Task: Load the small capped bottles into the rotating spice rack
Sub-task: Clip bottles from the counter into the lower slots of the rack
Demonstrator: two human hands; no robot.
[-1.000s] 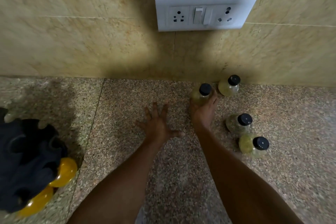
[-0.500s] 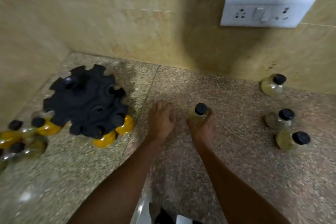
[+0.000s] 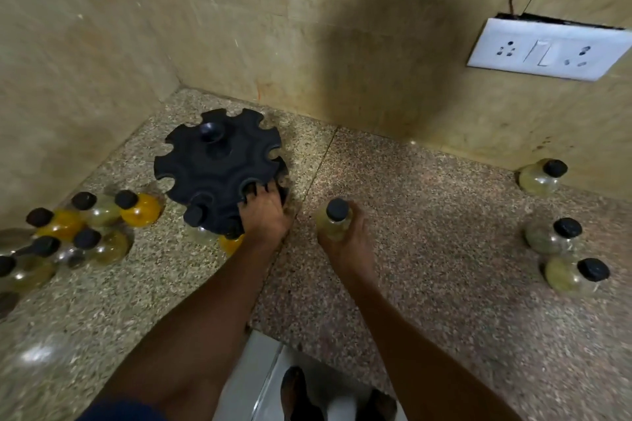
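The black rotating spice rack (image 3: pixel 212 164) stands on the speckled counter in the left corner, with a few bottles hanging in its near slots. My left hand (image 3: pixel 265 212) rests on the rack's near right edge, fingers curled over the rim. Just to the right, my right hand (image 3: pixel 345 239) grips a pale yellow bottle with a black cap (image 3: pixel 333 219), upright above the counter. Three more capped bottles wait on the right: one by the wall (image 3: pixel 542 176), two nearer (image 3: pixel 552 236) (image 3: pixel 574 275).
Several capped bottles, orange and pale, are bunched at the left (image 3: pixel 78 229). Tiled walls close the corner behind the rack. A white socket plate (image 3: pixel 547 48) sits on the right wall. The counter's front edge (image 3: pixel 307 349) drops to the floor.
My right hand has carried the bottle from near the back wall leftward toward the rack. My left hand moved off the counter onto the rack's edge. The view swung left.
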